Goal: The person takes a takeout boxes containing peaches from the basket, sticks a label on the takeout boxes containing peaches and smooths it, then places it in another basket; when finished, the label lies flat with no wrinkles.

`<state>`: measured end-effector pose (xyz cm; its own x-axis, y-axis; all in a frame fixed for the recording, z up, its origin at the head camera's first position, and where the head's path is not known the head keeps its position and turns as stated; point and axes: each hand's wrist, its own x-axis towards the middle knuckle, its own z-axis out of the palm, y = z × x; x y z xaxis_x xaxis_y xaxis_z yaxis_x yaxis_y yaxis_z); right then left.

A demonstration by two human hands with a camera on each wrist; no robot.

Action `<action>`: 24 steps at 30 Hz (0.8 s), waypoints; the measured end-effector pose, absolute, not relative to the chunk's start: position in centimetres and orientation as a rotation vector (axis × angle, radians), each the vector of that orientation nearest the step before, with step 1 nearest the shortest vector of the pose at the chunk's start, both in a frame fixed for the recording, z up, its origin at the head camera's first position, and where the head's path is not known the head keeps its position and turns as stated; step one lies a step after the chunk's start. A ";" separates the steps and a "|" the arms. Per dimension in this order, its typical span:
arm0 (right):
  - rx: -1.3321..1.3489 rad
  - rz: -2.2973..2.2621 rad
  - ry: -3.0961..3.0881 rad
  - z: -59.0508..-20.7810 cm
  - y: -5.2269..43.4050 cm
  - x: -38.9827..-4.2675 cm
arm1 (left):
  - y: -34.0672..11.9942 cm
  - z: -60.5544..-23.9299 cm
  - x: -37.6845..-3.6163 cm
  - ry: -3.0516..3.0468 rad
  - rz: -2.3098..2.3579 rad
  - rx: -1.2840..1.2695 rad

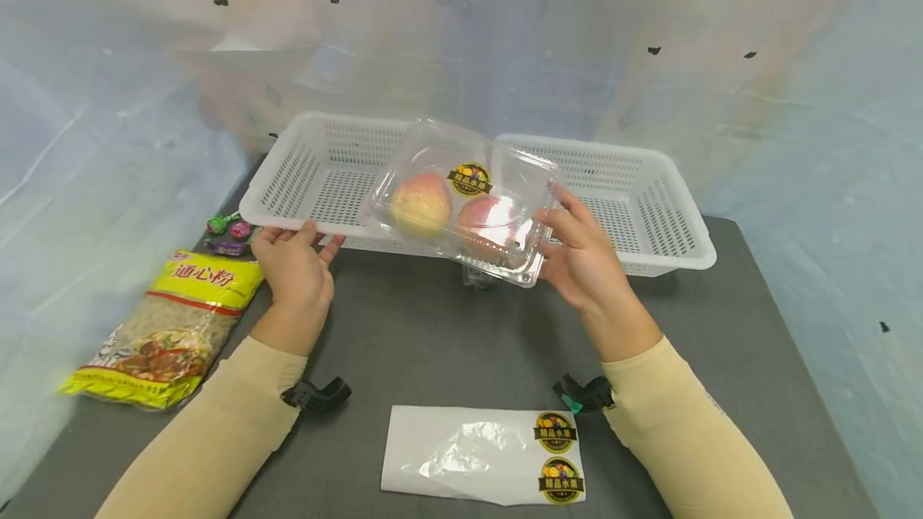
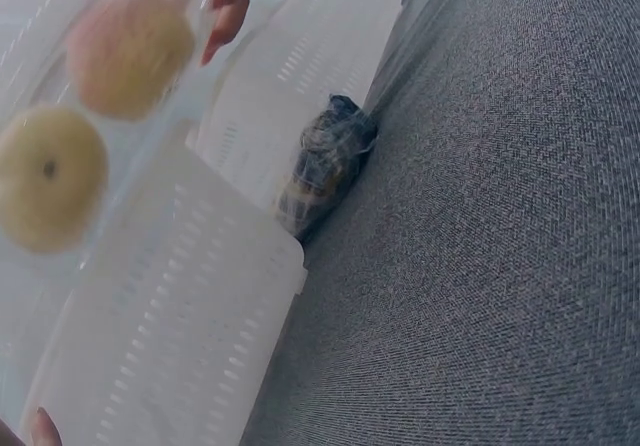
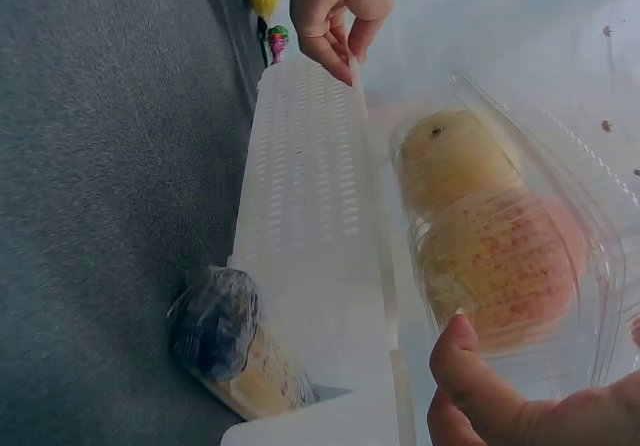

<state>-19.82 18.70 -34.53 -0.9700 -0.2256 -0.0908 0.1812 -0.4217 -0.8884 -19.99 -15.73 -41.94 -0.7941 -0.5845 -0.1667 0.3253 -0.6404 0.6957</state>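
**Clamshell of fruit held over the basket edge**

Head view — right hand (image 1: 587, 259), fingers curled, grips the clear clamshell (image 1: 465, 203) above the white basket's (image 1: 649, 207) front rim; left hand (image 1: 294, 263) rests straight fingers on that rim.

Left wrist view — a wrapped packet (image 2: 325, 166) lies on the grey worktop (image 2: 500, 216) against the basket.

Right wrist view — fruit shows through the clamshell.

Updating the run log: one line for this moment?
right hand: holds fruit clamshell over basket | left hand: on basket rim
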 end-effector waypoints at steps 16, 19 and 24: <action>0.052 -2.385 1.771 -33.3 11.7 -24.3 | -15.9 -42.2 -20.2 -0.910 -2.386 0.511; 0.077 -2.340 1.837 -33.2 10.3 -25.0 | -15.8 -42.3 -20.2 -0.931 -2.364 0.519; 0.056 -2.187 2.029 -33.3 8.6 -25.9 | -15.5 -42.2 -20.3 -0.945 -2.343 0.519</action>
<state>-25.91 8.61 -33.29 -0.9869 -0.0900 -0.1340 0.1404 -0.0689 -0.9877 -20.29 -15.55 -42.21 -0.7713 -0.6204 -0.1421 0.3484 -0.5985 0.7214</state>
